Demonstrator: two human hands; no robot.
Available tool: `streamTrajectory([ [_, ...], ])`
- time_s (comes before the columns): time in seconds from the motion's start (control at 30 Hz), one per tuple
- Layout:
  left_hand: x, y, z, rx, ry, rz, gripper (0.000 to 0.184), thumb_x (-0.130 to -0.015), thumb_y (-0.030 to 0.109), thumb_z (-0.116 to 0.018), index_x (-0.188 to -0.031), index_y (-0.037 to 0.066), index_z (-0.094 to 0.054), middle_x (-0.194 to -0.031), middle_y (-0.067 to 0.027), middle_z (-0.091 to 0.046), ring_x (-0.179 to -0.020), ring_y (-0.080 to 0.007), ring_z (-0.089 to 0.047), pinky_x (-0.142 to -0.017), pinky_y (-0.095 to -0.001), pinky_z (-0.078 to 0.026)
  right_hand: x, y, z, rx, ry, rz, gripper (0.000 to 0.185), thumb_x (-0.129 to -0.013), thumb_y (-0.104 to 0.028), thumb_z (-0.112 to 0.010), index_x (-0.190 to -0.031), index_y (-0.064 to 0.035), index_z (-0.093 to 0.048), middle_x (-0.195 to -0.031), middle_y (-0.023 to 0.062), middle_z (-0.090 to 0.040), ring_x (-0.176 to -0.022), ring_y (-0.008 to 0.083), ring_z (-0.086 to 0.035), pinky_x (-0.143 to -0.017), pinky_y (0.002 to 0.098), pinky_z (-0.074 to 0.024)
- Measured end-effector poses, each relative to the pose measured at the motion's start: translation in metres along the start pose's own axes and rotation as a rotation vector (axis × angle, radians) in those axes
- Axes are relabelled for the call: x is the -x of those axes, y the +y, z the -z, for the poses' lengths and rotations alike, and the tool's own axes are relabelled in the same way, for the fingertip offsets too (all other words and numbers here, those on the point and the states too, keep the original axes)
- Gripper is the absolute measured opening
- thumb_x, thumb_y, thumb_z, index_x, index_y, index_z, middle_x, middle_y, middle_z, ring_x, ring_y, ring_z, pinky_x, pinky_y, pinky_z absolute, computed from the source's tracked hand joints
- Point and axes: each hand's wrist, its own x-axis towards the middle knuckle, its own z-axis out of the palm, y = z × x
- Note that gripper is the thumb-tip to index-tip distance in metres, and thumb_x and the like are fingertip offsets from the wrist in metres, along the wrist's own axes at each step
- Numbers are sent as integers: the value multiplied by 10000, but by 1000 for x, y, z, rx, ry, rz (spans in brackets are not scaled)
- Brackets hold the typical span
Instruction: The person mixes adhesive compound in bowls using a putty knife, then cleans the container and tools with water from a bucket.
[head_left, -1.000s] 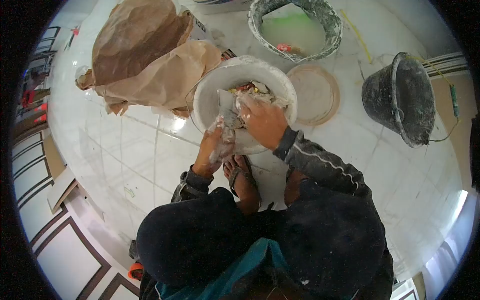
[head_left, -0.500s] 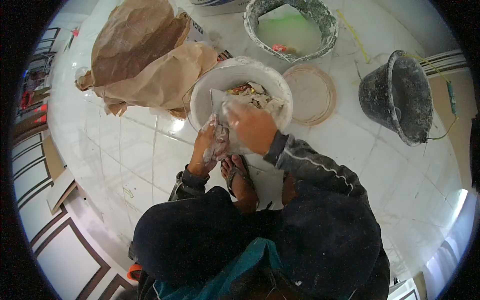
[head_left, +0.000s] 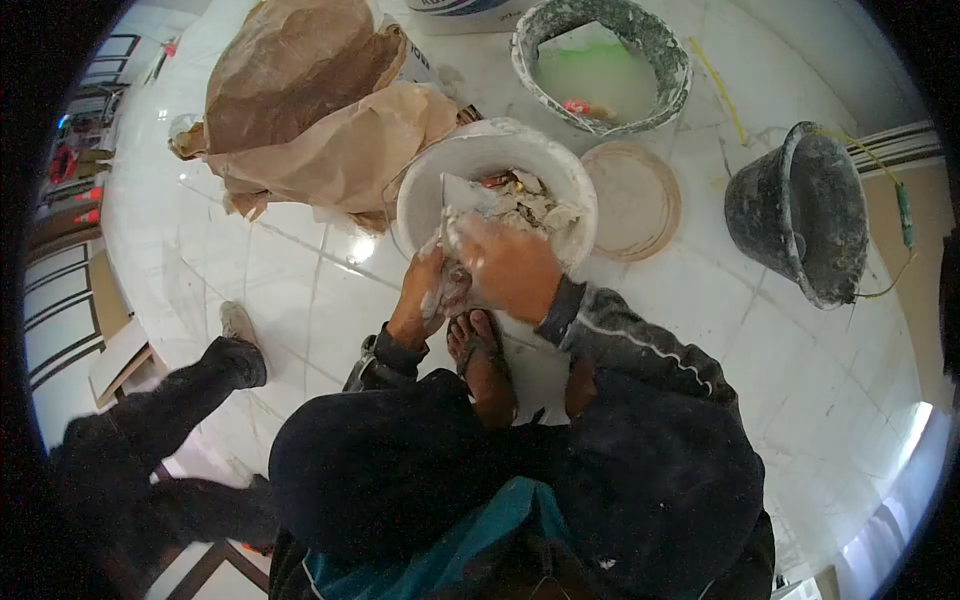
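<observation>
A white bucket (head_left: 580,205) stands in front of me, with scraps and pale crumbled material (head_left: 535,207) inside. Over its near rim, my left hand (head_left: 425,295) is closed, smeared with white paste; what it grips is hard to make out. My right hand (head_left: 512,265) is curled beside it at the bucket's near side, its fingers blurred and coated in white. A flat pale blade (head_left: 462,194) rises above both hands into the bucket. Which hand holds the blade I cannot tell.
Crumpled brown paper bag (head_left: 330,150) at the upper left. Round lid (head_left: 633,202) right of the bucket; behind it, a bucket of cloudy water (head_left: 675,100). Black bucket (head_left: 765,205) lies tilted at the right. Another person's leg (head_left: 180,400) is at the left.
Another person's legs have come into view at the left. My right hand has moved about close to my left hand, and the view has shifted slightly.
</observation>
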Motion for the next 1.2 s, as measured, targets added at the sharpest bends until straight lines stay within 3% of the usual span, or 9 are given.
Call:
streamTrajectory([
  [0.4,-8,2,-7,-103,213,-1,289,-996,376,-422,-1050,108,-514,-716,4,-518,-428,-76,-409,-337,-197,-316,-11,-4,4,82,-46,-5,354,-760,-116,-593,-1105,-43,-623,-1138,116,-605,-929,250,-642,-663,364,-551],
  [0.6,-5,-5,4,47,-60,-6,205,-990,238,-429,-1029,66,-533,-750,-3,-519,-547,-86,-509,-380,-208,-374,-9,22,-3,101,-54,-76,344,-784,-135,-581,-1110,-26,-608,-1103,122,-591,-911,274,-633,-690,384,-550],
  [0.67,-12,-8,7,-173,137,-22,231,-993,254,-437,-1031,58,-552,-749,-2,-519,-550,-79,-509,-399,-210,-384,-7,19,-2,59,-81,-138,325,-809,-148,-564,-1104,-17,-599,-1048,131,-588,-883,292,-627,-690,405,-547],
  [0.77,-6,-4,4,-415,84,-83,258,-997,277,-442,-1031,54,-566,-744,0,-519,-555,-73,-508,-403,-220,-388,-4,5,-5,69,-19,82,302,-828,-153,-558,-1093,-17,-606,-1029,122,-594,-872,289,-628,-701,409,-546],
  [0.83,-4,-4,-2,-274,126,-33,256,-998,281,-444,-1042,57,-559,-744,-1,-521,-550,-76,-504,-399,-221,-381,-12,13,-5,89,-99,-128,274,-841,-148,-554,-1074,-18,-616,-1020,109,-599,-891,289,-631,-722,416,-541],
  [0.93,-10,-3,0,-262,135,-46,242,-998,285,-452,-1056,68,-543,-745,-6,-524,-531,-81,-485,-388,-212,-360,-18,3,11,-35,109,-90,231,-820,-128,-561,-1021,-45,-638,-1051,116,-642,-824,297,-654,-638,397,-540],
  [1.0,-8,-6,6,-379,113,-95,231,-997,286,-457,-1058,77,-535,-746,-9,-525,-517,-83,-470,-382,-203,-346,-18,3,9,-22,68,-88,223,-833,-140,-557,-1020,-50,-639,-1025,113,-647,-814,304,-654,-641,401,-539],
  [1.1,-2,-6,6,-54,-16,33,235,-988,305,-477,-1141,127,-485,-772,3,-528,-471,-76,-445,-372,-206,-346,-22,39,7,105,-15,-129,237,-846,-160,-562,-1044,-51,-632,-1006,113,-644,-814,312,-649,-653,407,-536],
  [1.2,3,2,-1,-98,121,-5,257,-988,361,-471,-1113,137,-468,-725,12,-477,-426,-69,-382,-341,-198,-317,-22,49,26,186,5,-222,268,-844,-158,-566,-1077,-39,-623,-1015,117,-629,-827,305,-640,-668,410,-533],
])
